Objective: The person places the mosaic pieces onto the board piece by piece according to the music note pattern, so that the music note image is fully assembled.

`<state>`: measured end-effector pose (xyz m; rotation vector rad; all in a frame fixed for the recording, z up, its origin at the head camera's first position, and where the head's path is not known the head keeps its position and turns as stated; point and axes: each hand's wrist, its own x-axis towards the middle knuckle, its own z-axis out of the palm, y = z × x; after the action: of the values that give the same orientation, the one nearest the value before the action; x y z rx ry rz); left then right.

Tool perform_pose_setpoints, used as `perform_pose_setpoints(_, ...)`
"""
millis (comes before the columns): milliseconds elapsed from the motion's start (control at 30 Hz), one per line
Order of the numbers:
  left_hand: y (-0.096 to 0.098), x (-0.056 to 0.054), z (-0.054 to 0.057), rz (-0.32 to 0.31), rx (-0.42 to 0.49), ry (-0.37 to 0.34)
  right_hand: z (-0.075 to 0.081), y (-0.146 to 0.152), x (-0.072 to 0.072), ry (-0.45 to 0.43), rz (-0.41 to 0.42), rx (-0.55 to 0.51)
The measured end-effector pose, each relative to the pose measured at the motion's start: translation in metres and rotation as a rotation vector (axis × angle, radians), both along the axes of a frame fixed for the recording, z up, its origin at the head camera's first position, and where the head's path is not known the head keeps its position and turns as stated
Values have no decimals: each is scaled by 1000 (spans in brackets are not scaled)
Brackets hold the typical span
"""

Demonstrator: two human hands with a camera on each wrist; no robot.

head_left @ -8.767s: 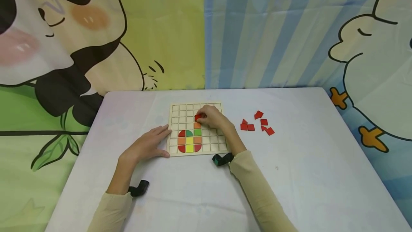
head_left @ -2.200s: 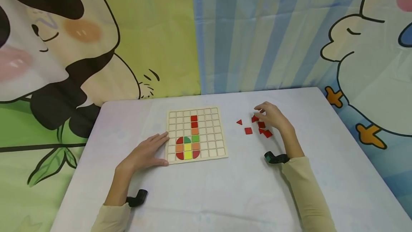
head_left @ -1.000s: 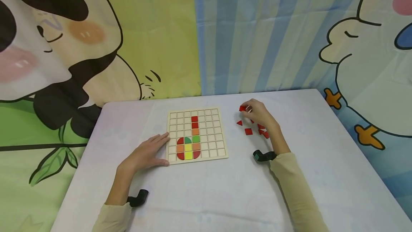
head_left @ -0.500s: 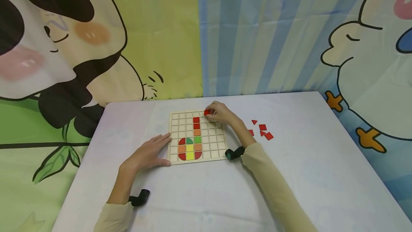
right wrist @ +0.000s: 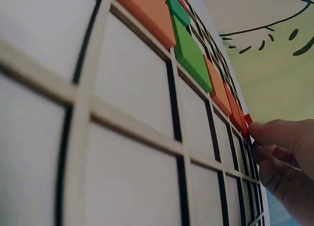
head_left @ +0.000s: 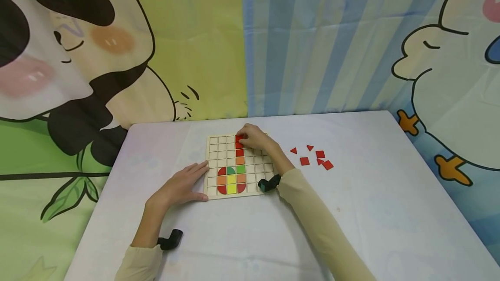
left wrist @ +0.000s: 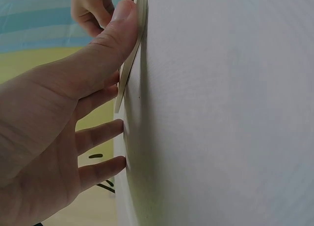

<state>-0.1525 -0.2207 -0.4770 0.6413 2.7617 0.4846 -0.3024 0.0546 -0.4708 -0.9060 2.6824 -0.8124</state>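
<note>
My right hand [head_left: 254, 138] pinches a red square tile [head_left: 238, 138] between thumb and fingers, over the top cell of a column on the wooden grid board [head_left: 218, 147]. In the right wrist view the fingertips hold this tile at the board's far edge, partly hidden. Below it, the column runs through red tiles, an orange tile [head_left: 240, 160] and a green tile [head_left: 241, 169]. Rounded red corners, yellow squares [head_left: 231, 184] and more orange fill cells at the lower left. My left hand [head_left: 177, 187] rests against the board's left edge, fingers straight and spread, thumb at its near corner.
Right of the board lie loose red squares [head_left: 304, 161] and red triangles [head_left: 294, 150]. A black wrist camera [head_left: 269, 183] overhangs the board's near right edge. The white table [head_left: 234, 237] ends at a printed cloth backdrop [head_left: 195, 55].
Earlier two red tiles joined the column. My right hand then picked a red tile from the loose pieces and carried it left to the column's top. My left hand stayed at the board's edge.
</note>
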Motion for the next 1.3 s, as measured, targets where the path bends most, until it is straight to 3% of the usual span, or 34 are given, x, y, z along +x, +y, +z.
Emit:
perform_pose_setpoints(333, -2, -1, -3, -1, -3, 0, -1, -5, -2, -28, -36, 18)
perform_pose_setpoints(633, -1, -1, -2, 3, -1, -16, -4, -12, -3, 36, -71, 34)
perform_pose_setpoints(1000, -1, -1, 1, 10, -7, -9, -1, -7, -2, 7, -67, 50)
perform_pose_setpoints(1300, 1, 0, 1, 6, 1, -21, -5, -8, -1, -25, -138, 28)
